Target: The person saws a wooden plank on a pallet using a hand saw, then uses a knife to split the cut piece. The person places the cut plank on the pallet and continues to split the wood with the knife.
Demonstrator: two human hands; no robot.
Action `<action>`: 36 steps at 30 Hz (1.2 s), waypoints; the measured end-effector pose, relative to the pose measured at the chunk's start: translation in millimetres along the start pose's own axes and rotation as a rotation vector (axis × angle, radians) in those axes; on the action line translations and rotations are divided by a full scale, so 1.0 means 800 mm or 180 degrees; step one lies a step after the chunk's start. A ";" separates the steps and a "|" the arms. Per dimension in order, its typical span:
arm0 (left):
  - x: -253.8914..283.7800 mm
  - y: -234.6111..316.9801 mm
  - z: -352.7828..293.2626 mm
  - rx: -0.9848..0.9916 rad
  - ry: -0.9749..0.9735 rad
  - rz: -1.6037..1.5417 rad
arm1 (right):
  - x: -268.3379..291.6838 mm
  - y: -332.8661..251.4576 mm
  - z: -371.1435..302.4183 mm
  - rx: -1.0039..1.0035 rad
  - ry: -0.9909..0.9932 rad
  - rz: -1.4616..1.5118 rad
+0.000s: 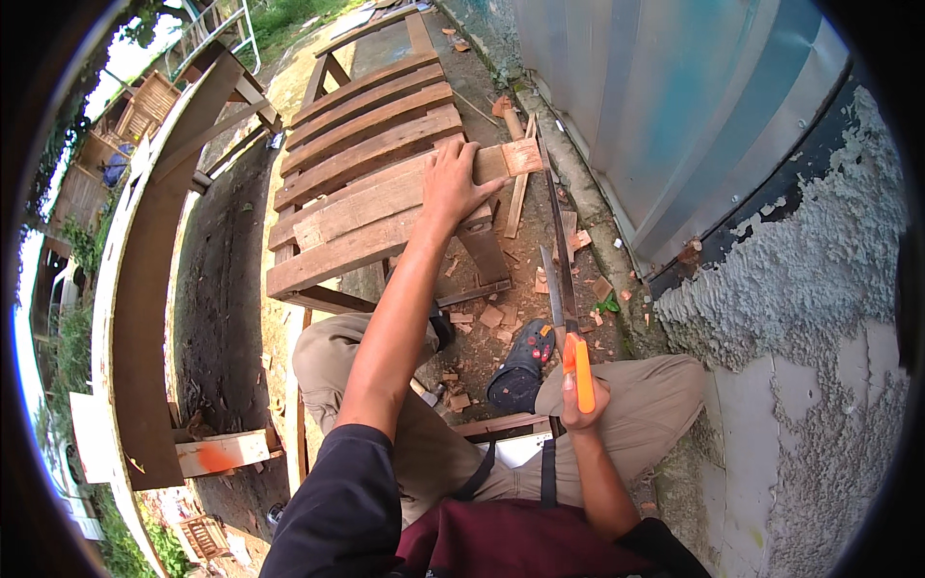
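Observation:
My left hand grips a wooden plank from above, its fingers over the far edge and its thumb along the near side. The plank lies across a slatted wooden bench, and its pale, cut-looking end sticks out past the bench's right side. In my right hand is a handsaw, held by its orange handle. The long blade points away from me, close beside the plank's end; whether it touches the wood I cannot tell. Another narrow metal blade shows just left of the saw.
Wood offcuts and chips litter the ground around my dark clog. A tool with a wooden handle lies beyond the plank's end. Corrugated metal and a rough concrete wall bound the right side. A long wooden frame stands at left.

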State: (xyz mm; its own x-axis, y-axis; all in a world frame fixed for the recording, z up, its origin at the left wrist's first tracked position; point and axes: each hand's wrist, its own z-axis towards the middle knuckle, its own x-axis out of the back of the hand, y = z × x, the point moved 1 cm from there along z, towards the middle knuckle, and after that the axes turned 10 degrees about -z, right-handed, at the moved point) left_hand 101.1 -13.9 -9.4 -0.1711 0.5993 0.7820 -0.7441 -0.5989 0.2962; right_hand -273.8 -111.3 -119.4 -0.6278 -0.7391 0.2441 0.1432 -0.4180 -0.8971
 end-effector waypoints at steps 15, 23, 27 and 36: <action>0.016 -0.014 -0.020 0.0094 0.0209 -0.0029 | -0.013 -0.009 0.005 -0.0015 -0.0071 -0.0044; 0.024 0.000 -0.022 0.0681 0.0266 0.0070 | -0.020 -0.017 0.020 -0.0169 -0.0142 -0.0168; 0.024 -0.006 -0.017 0.0487 0.0156 0.0318 | -0.033 -0.007 0.034 -0.0076 0.0010 -0.0035; 0.027 -0.011 -0.011 0.0300 -0.0207 0.0622 | -0.032 -0.020 0.067 0.0031 0.0152 -0.0128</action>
State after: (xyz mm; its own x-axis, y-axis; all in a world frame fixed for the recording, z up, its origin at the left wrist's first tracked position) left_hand 98.6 9.3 0.2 -0.2618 0.4335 0.8623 -0.6366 -0.7491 0.1833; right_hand -219.2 -114.1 -91.9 -0.6691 -0.6955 0.2619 0.1244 -0.4522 -0.8832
